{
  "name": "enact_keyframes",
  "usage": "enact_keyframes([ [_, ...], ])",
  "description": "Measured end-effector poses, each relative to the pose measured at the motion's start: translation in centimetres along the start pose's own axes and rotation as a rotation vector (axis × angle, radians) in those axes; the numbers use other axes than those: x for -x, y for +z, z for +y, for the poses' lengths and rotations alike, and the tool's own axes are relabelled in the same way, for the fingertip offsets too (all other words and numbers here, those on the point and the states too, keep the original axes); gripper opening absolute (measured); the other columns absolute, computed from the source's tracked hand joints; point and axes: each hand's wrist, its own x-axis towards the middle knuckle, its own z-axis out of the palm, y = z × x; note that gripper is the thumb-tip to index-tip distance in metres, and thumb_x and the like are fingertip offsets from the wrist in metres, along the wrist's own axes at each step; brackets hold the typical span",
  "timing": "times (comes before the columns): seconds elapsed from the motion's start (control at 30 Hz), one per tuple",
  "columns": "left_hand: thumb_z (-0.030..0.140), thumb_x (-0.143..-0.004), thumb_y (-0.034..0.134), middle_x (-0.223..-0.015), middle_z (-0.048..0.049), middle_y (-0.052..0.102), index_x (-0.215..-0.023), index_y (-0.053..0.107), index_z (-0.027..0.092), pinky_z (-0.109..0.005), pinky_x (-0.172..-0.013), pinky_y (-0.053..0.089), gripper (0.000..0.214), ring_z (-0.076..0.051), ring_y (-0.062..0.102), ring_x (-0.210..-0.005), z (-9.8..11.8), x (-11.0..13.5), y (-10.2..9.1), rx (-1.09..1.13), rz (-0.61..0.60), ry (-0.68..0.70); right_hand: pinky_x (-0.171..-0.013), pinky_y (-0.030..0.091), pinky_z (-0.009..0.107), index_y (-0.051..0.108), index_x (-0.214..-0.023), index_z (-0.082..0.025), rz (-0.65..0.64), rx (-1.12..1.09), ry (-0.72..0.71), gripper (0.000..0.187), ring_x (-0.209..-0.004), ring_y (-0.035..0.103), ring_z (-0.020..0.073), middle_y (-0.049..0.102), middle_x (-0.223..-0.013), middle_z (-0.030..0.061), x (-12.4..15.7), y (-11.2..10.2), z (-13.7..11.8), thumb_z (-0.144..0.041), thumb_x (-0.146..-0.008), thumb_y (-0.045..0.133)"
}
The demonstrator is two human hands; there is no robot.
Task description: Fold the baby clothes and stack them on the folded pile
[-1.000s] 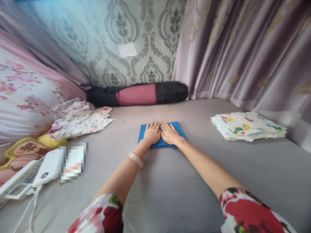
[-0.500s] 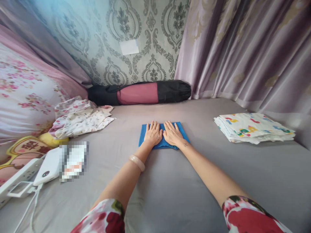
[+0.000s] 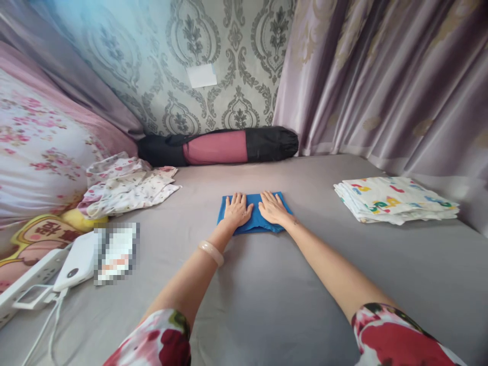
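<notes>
A folded blue cloth point(image 3: 254, 209) lies flat on the grey bed sheet point(image 3: 282, 295), straight in front of me. My left hand point(image 3: 238, 209) rests palm down on its left part, fingers stretched out. On the right part lies my right hand point(image 3: 272, 208), also flat with its fingers extended. A gap of blue fabric shows between the two thumbs. The cloth's near edge is slightly rumpled, and parts of it are hidden under both palms.
A folded white patterned cloth stack point(image 3: 396, 201) lies right. Crumpled printed clothes point(image 3: 129, 185) lie left, above a power strip point(image 3: 30, 279), a white power bank point(image 3: 78, 259) and cables. Along the wall stretches a pink and black rolled bag point(image 3: 217, 146); curtains point(image 3: 343, 76) hang right.
My hands have moved slightly apart on the blue cloth, the left one outward to the left and the right one to the right. More blue fabric shows between them.
</notes>
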Motion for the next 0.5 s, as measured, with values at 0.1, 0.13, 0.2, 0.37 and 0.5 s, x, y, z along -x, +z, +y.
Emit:
enact_keyframes([
  [0.1,0.052,-0.098,0.021,-0.155,-0.0187,0.032,-0.148,0.034,0.008,-0.051,-0.118,0.019,0.068,-0.030,0.024,-0.146,-0.7,0.6,-0.4,-0.011,0.000,-0.042,-0.120,0.012,0.044,0.031,-0.150,-0.004,0.034,0.013,0.003,0.061,-0.147,0.018,0.0241,0.024,-0.159,0.0133,0.5,-0.3,0.9,-0.033,-0.098,0.020],
  [0.13,0.052,-0.098,0.021,-0.155,-0.0195,0.032,-0.147,0.034,0.007,-0.052,-0.117,0.019,0.068,-0.031,0.024,-0.146,-1.0,0.9,-0.4,-0.019,0.015,-0.065,-0.120,0.012,0.045,0.031,-0.150,-0.003,0.060,0.028,0.019,0.062,-0.147,0.018,0.0252,0.024,-0.159,0.0142,0.7,-0.2,1.1,-0.033,-0.097,0.021],
  [0.2,0.051,-0.098,0.021,-0.155,-0.0202,0.031,-0.147,0.035,0.007,-0.053,-0.117,0.021,0.067,-0.032,0.025,-0.145,-1.3,1.2,-0.4,-0.025,0.043,-0.100,-0.119,0.013,0.047,0.031,-0.149,-0.001,0.098,0.056,0.053,0.062,-0.147,0.018,0.0272,0.024,-0.158,0.0159,1.0,0.1,1.4,-0.033,-0.097,0.022],
  [0.37,0.049,-0.097,0.025,-0.155,-0.0190,0.032,-0.147,0.036,0.011,-0.052,-0.116,0.023,0.063,-0.032,0.026,-0.145,-1.5,1.2,0.2,-0.011,0.052,-0.117,-0.119,0.016,0.046,0.033,-0.149,-0.001,0.111,0.072,0.069,0.062,-0.146,0.021,0.0281,0.027,-0.157,0.0166,1.3,0.6,1.2,-0.034,-0.096,0.024],
  [0.5,0.050,-0.097,0.024,-0.156,-0.0167,0.032,-0.147,0.035,0.011,-0.050,-0.117,0.023,0.064,-0.030,0.026,-0.145,-1.5,1.3,0.0,0.022,0.051,-0.124,-0.119,0.015,0.045,0.031,-0.150,-0.003,0.082,0.019,0.089,0.062,-0.147,0.019,0.0262,0.025,-0.159,0.0138,1.3,0.1,1.1,-0.033,-0.097,0.023],
])
